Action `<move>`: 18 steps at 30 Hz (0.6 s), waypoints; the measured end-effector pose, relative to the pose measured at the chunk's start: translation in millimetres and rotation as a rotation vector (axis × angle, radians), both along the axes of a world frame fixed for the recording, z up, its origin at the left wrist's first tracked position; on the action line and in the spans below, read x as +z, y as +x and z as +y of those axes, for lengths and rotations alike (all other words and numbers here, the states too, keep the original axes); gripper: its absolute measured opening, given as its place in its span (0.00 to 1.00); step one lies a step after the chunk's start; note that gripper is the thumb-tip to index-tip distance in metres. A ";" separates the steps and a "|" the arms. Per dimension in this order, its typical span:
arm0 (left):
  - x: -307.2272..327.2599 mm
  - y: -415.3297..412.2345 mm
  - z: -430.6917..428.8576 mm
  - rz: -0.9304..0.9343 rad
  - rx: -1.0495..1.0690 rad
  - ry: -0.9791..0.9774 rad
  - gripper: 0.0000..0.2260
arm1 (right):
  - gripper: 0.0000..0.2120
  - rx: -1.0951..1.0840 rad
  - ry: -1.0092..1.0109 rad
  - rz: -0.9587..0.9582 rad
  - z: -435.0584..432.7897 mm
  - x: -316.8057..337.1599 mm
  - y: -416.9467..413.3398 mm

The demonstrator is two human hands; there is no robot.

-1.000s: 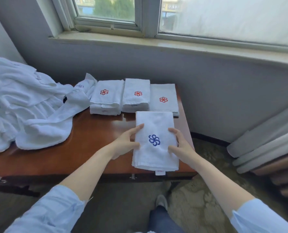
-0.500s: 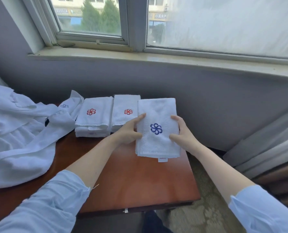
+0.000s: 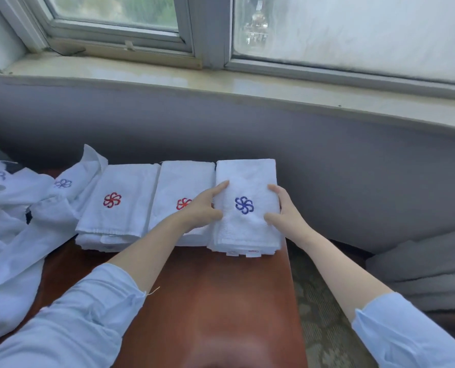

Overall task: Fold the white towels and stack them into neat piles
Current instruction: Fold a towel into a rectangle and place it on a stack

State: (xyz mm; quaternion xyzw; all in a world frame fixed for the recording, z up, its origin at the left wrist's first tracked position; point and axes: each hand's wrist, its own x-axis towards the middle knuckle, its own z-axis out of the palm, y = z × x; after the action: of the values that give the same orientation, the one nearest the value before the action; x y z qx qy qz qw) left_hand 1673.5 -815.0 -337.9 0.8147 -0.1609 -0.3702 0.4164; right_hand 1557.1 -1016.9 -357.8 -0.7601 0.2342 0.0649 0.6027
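The folded rectangular white terry towel with a blue pinwheel emblem lies emblem-up on top of the right-hand pile of folded white towels, at the far right corner of the glossy reddish-brown wooden table. Labels hang from the pile's near edge.

Both hands hold this towel by its long sides. The left hand comes in from the left: its index finger lies straight along the top near the left edge, its thumb presses on the cloth nearer the person, and its other fingers are hidden down the side, so the left grip is grasping the towel's left edge. The right hand mirrors it, fingers curled over the right edge and thumb on top; the right grip is also grasping the towel. Both forearms are bare, and both light-blue sleeves are pushed up.

This pile is 1 of 3 set side by side and touching. The middle pile and the left pile carry red pinwheel emblems, the middle one partly covered by the left hand. Further left lies a heap of unfolded white towels. Behind the table rise a grey wall and a pale window sill.
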 end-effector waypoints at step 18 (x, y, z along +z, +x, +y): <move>-55.1 25.2 -44.2 -0.267 -0.269 0.614 0.39 | 0.42 0.143 -0.136 0.211 -17.3 -60.5 31.1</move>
State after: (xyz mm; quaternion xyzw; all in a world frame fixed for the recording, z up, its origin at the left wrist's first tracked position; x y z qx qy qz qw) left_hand 1698.7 -859.2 -393.0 0.9146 -0.2009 -0.3428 0.0752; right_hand 1588.2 -1034.2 -418.2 -0.8029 0.2455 0.1714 0.5154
